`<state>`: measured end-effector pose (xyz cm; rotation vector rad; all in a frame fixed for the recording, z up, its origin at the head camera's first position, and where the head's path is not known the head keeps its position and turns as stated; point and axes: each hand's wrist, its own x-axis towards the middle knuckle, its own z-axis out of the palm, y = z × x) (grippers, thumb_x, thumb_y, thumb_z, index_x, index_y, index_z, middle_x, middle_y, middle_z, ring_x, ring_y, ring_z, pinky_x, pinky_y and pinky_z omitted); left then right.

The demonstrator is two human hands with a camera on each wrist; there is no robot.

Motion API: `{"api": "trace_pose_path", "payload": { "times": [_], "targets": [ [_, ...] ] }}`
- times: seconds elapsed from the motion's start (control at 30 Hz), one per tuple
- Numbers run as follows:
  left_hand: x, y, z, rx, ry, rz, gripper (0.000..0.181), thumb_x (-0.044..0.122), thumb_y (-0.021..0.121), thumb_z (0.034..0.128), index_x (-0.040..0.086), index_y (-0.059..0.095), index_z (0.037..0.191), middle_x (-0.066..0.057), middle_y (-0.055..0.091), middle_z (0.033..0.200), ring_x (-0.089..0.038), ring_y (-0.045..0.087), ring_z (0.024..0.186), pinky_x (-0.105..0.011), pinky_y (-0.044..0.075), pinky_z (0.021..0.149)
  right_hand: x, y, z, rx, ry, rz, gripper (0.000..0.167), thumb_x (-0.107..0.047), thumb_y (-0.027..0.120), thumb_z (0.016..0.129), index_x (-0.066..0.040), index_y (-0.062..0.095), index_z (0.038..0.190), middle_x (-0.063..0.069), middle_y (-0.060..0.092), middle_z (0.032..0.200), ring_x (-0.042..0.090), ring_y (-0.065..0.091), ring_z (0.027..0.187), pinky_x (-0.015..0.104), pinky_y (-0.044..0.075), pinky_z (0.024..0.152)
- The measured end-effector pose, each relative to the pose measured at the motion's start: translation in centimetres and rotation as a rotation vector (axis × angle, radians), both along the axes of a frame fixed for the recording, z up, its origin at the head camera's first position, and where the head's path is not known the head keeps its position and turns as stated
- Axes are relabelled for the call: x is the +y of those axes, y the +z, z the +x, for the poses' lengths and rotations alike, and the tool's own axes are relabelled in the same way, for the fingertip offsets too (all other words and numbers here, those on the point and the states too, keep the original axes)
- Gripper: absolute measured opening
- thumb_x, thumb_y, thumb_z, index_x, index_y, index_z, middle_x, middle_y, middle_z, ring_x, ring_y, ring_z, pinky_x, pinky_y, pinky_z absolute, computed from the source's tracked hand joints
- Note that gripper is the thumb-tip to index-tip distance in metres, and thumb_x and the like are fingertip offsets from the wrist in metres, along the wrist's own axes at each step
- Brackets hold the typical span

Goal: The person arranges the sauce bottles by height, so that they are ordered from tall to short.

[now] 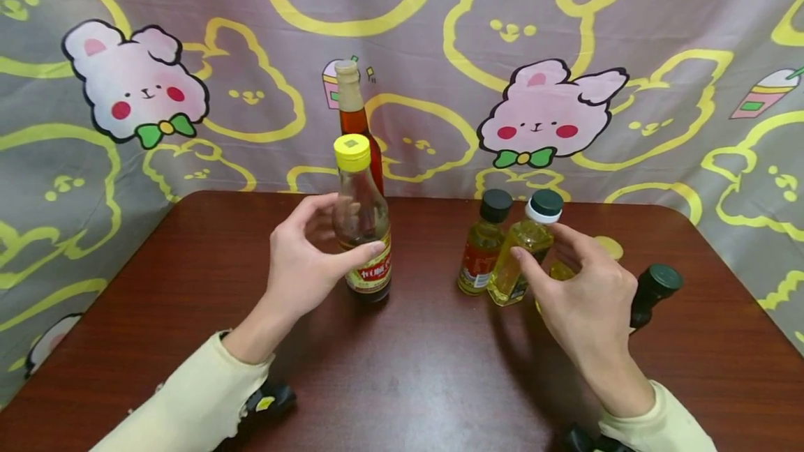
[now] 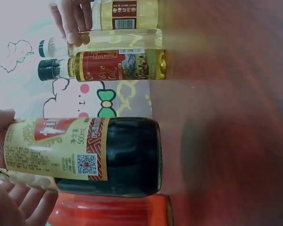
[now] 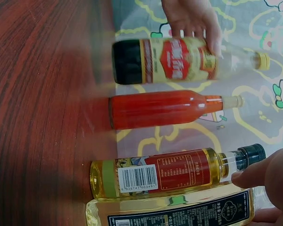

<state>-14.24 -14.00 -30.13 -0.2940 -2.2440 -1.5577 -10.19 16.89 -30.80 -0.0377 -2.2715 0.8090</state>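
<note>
My left hand [image 1: 308,257] grips a dark sauce bottle [image 1: 370,267] with a yellow cap, thumb across its front. In the left wrist view the same bottle [image 2: 85,155] shows its back label. Around a square oil bottle [image 1: 524,243] with a white-collared dark cap curl the thumb and fingers of my right hand [image 1: 587,298]. A slimmer olive oil bottle [image 1: 482,250] with a red label stands directly to its left. Seen from the right wrist, the slimmer bottle [image 3: 155,174] lies alongside the square one [image 3: 179,209], with my thumb near its neck.
A tall bottle of red liquid [image 1: 375,159] stands behind the sauce bottle. Another oil bottle with a yellow cap [image 1: 608,248] is partly hidden behind my right hand, and a dark bottle with a green cap [image 1: 664,277] stands to the right. A patterned cloth [image 1: 414,89] hangs behind the table [image 1: 414,382].
</note>
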Motion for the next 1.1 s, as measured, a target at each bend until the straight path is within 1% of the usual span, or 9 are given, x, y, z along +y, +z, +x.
{"api": "trace_pose_path", "payload": {
  "times": [0.07, 0.2, 0.33, 0.4, 0.67, 0.9, 0.97, 1.1],
  "targets": [
    [0.6, 0.3, -0.6, 0.002, 0.016, -0.010, 0.069, 0.016, 0.100, 0.0711, 0.009, 0.066, 0.131, -0.006, 0.077, 0.115, -0.014, 0.072, 0.097, -0.021, 0.060, 0.086, 0.0, 0.0, 0.0, -0.002, -0.006, 0.005, 0.054, -0.027, 0.093, 0.082, -0.002, 0.075, 0.127, 0.021, 0.080, 0.107, 0.038, 0.078, 0.091, 0.004, 0.035, 0.078],
    [2.0, 0.4, -1.8, 0.022, 0.048, -0.028, 0.070, 0.024, 0.100, 0.0720, 0.011, 0.066, 0.132, -0.006, 0.077, 0.115, -0.017, 0.072, 0.099, -0.031, 0.061, 0.086, 0.0, -0.2, 0.1, 0.000, -0.012, 0.013, 0.054, -0.026, 0.093, 0.081, -0.002, 0.075, 0.126, 0.021, 0.080, 0.105, 0.038, 0.078, 0.091, 0.005, 0.035, 0.078],
    [3.5, 0.5, -3.2, 0.041, 0.090, 0.003, 0.069, 0.029, 0.100, 0.0720, 0.011, 0.067, 0.130, -0.006, 0.077, 0.113, -0.018, 0.072, 0.100, -0.037, 0.061, 0.086, 0.1, -0.3, 0.1, 0.013, -0.011, 0.015, 0.055, -0.025, 0.094, 0.081, -0.002, 0.075, 0.127, 0.021, 0.080, 0.104, 0.038, 0.077, 0.090, 0.005, 0.034, 0.078],
    [4.2, 0.5, -3.8, 0.041, 0.115, 0.030, 0.069, 0.030, 0.100, 0.0715, 0.011, 0.068, 0.129, -0.007, 0.076, 0.112, -0.018, 0.071, 0.100, -0.038, 0.061, 0.087, 0.2, -0.3, 0.1, 0.014, -0.008, 0.014, 0.055, -0.025, 0.094, 0.081, -0.001, 0.074, 0.127, 0.022, 0.080, 0.105, 0.038, 0.077, 0.089, 0.004, 0.034, 0.077],
    [6.2, 0.4, -5.7, -0.005, 0.213, 0.119, 0.069, 0.033, 0.100, 0.0723, 0.013, 0.069, 0.130, -0.006, 0.074, 0.114, -0.020, 0.069, 0.102, -0.038, 0.060, 0.090, 0.2, -0.3, 0.0, 0.022, 0.012, 0.017, 0.055, -0.024, 0.094, 0.081, -0.001, 0.074, 0.127, 0.022, 0.079, 0.109, 0.039, 0.077, 0.090, -0.001, 0.031, 0.078],
    [7.8, -0.2, -7.0, 0.018, 0.343, 0.097, 0.069, 0.040, 0.099, 0.0719, 0.015, 0.071, 0.130, -0.002, 0.076, 0.118, -0.019, 0.069, 0.108, -0.038, 0.057, 0.095, 0.1, -0.5, -0.1, 0.033, 0.013, 0.020, 0.055, -0.024, 0.094, 0.080, -0.001, 0.074, 0.126, 0.022, 0.080, 0.109, 0.038, 0.077, 0.089, 0.001, 0.032, 0.078],
    [8.3, -0.3, -7.3, 0.023, 0.361, 0.093, 0.070, 0.041, 0.099, 0.0723, 0.015, 0.071, 0.131, -0.002, 0.076, 0.119, -0.020, 0.069, 0.109, -0.039, 0.056, 0.096, 0.2, -0.5, -0.1, 0.036, 0.015, 0.021, 0.055, -0.024, 0.094, 0.081, -0.001, 0.074, 0.126, 0.022, 0.079, 0.108, 0.038, 0.077, 0.089, 0.001, 0.032, 0.078],
    [9.3, -0.4, -7.8, 0.015, 0.370, 0.081, 0.071, 0.042, 0.098, 0.0738, 0.015, 0.071, 0.135, -0.003, 0.077, 0.122, -0.020, 0.071, 0.110, -0.041, 0.057, 0.098, 0.2, -0.5, -0.1, 0.040, 0.015, 0.021, 0.054, -0.024, 0.093, 0.081, -0.001, 0.074, 0.126, 0.022, 0.079, 0.108, 0.038, 0.077, 0.089, 0.002, 0.032, 0.078]
  ]
}}
